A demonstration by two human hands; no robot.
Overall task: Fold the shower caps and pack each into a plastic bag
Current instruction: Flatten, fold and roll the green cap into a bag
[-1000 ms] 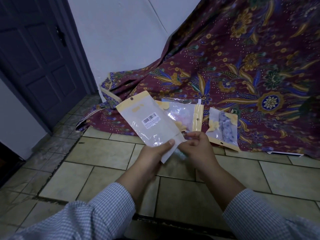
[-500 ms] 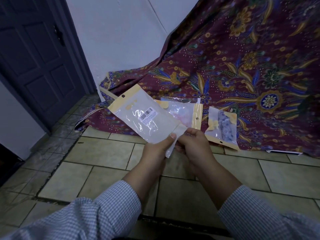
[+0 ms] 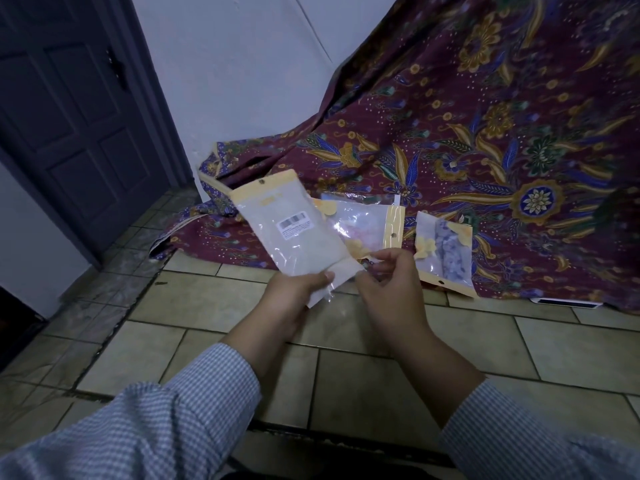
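My left hand (image 3: 294, 292) grips the lower end of a clear plastic bag (image 3: 294, 226) with a yellow header and a barcode label, held up and tilted to the left; something white fills it. My right hand (image 3: 391, 285) is at the bag's lower right corner with fingers curled, pinching its edge. Behind it, a second bag (image 3: 367, 226) with a pinkish shower cap lies on the batik cloth (image 3: 485, 133). A third bag (image 3: 446, 251) with a blue-grey patterned cap lies to the right.
The batik cloth drapes from the upper right down onto the tiled floor (image 3: 214, 306). A dark door (image 3: 69, 116) stands at the left beside a white wall (image 3: 242, 64). A flat white-edged object (image 3: 568, 303) pokes out under the cloth's edge at right.
The held bag has risen slightly and swung more upright. My right hand has moved up to the bag's lower corner.
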